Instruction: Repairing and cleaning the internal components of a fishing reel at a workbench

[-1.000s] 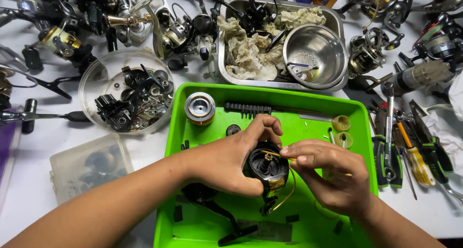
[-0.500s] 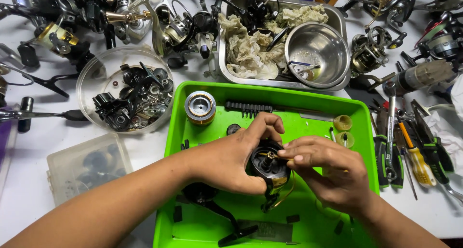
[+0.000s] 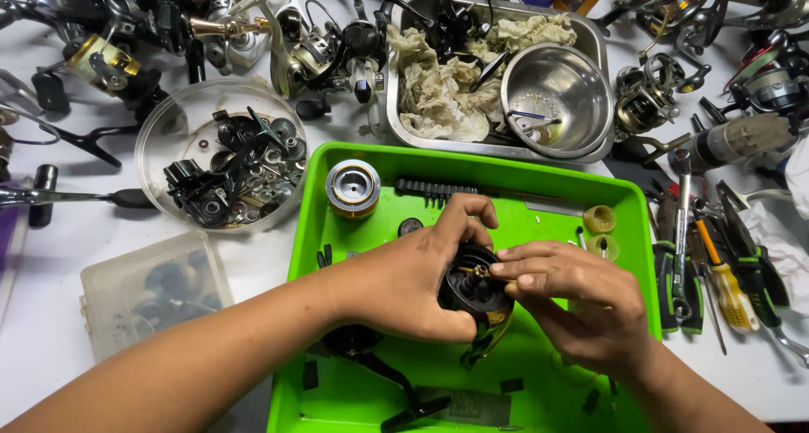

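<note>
Reel body (image 3: 474, 291) stays gripped by both hands (right fingertips (image 3: 506, 269) shifted onto its centre).

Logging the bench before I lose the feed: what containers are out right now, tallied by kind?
Green plastic tray: 1
Rectangular steel pan: 1
Round steel bowl: 1
Clear round dish: 1
Clear lidded box: 1
Total: 5

Both hands work over the green tray: left hand holds the black reel body, right hand pinches at its top.
</note>
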